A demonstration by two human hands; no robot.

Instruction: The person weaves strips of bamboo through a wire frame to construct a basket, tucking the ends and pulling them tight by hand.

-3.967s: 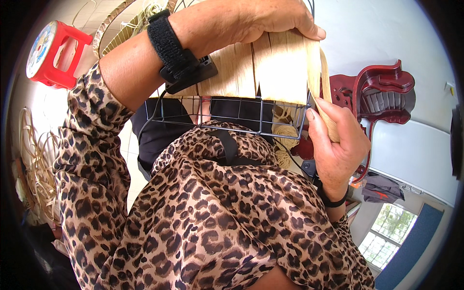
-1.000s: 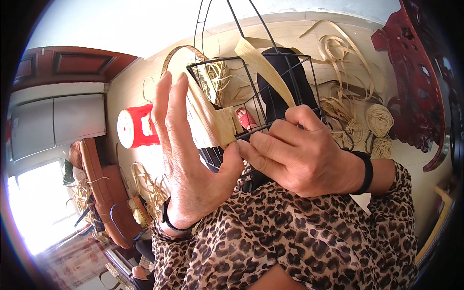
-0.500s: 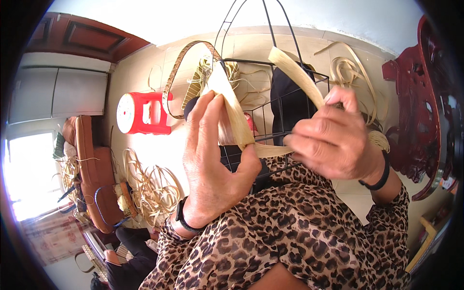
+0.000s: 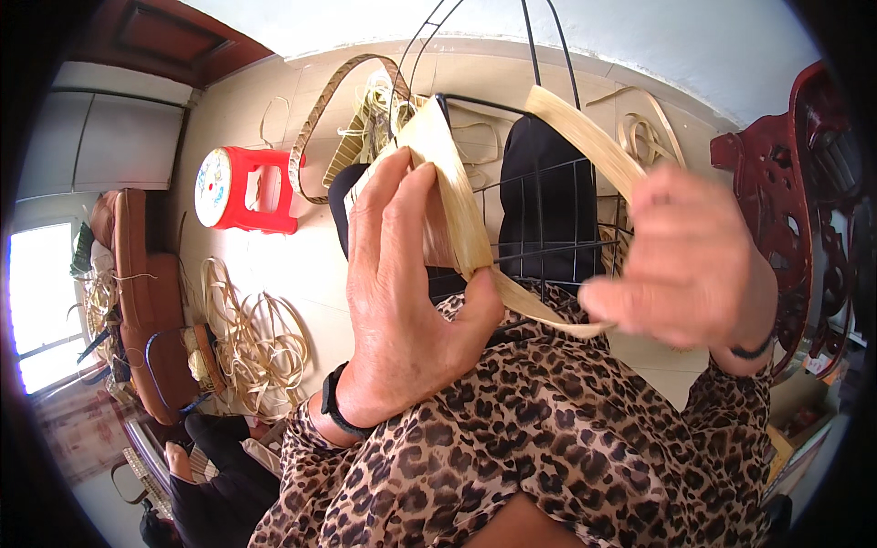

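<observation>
A black wire frame (image 4: 557, 210) stands on my lap in front of me, with a flat pale cane strip (image 4: 457, 196) looped through its bars. My left hand (image 4: 406, 301) pinches the folded strip between thumb and fingers against the frame. My right hand (image 4: 685, 265), blurred, grips the other run of the same strip low at the frame's right side. Both wrists wear black bands, and my sleeves are leopard-print.
A red plastic stool (image 4: 239, 189) lies on its side on the tiled floor. Loose cane strips (image 4: 256, 342) lie coiled on the floor at left and behind the frame. A dark red carved wooden chair (image 4: 790, 201) stands at right; another person's dark legs (image 4: 215, 457) show at lower left.
My right hand has dropped from the strip's upper end to the frame's lower right, pulling the strip across. My left hand has shifted its pinch on the folded strip.
</observation>
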